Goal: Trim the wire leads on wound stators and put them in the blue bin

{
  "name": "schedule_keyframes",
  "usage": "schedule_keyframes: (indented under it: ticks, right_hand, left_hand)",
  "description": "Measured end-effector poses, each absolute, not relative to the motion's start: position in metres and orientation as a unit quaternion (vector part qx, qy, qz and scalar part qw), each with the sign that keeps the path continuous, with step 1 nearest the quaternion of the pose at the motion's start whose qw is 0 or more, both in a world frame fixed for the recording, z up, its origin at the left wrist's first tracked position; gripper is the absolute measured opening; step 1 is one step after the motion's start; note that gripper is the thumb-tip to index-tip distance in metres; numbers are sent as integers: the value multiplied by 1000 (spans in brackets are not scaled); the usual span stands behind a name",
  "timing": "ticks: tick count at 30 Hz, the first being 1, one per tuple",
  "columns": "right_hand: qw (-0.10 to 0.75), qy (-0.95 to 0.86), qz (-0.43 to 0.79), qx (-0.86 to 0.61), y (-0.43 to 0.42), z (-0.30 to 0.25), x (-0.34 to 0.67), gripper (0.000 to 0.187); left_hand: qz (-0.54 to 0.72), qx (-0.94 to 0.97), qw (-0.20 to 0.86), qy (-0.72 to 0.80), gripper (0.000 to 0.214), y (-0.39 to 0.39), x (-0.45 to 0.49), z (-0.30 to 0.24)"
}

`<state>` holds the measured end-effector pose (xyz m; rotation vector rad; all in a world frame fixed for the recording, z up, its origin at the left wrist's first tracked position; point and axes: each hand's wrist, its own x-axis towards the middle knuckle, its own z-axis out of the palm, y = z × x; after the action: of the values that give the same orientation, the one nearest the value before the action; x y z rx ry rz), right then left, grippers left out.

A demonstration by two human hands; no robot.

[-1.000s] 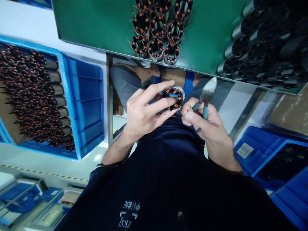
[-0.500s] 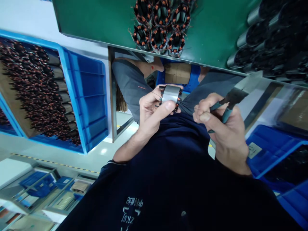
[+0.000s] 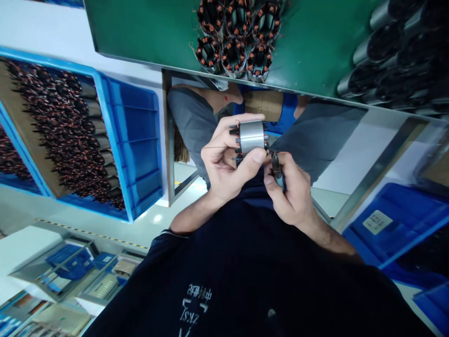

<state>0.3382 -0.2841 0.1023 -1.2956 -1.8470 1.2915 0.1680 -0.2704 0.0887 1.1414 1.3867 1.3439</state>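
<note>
My left hand point(image 3: 228, 164) is closed around a motor stator point(image 3: 251, 135), a silver metal ring with black end pieces and copper windings. Its thumb presses the near side and the fingers wrap behind. A thin loose wire point(image 3: 219, 147) runs leftward from the stator across the palm. In my right hand point(image 3: 293, 189) is a pair of cutting pliers point(image 3: 276, 166), the jaws pointing up close to the stator's right end. Whether the jaws touch it cannot be made out. Most of the plier handles are hidden in the palm.
Several wound stators point(image 3: 233, 56) stand on the green tabletop point(image 3: 140, 32), near its front edge. Unwound-looking black and silver cores point(image 3: 379, 47) lie at the right. To the left, a blue crate point(image 3: 133, 121) holds many stators. Another blue crate point(image 3: 396, 210) stands at lower right.
My right hand has moved left to the stator, and the pliers have turned from lying across the hand to pointing at the stator's end. The left hand still holds the stator.
</note>
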Motion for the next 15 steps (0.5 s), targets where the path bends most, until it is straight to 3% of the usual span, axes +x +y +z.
schedule_keyframes:
  ticks: [6,12,15]
  right_hand:
    - [297,-689,478,-456,-278,105,335,16]
    - [288,-675,499,-461,-280,99,337,13]
    - [281,-668,501,-473,-282,97,337,15]
  left_hand:
    - [539,510,362,565,45,-270,170,89]
    - [539,457,467,532,42,-272,172,88]
    - [553,451,463,526,41,-271,171,90]
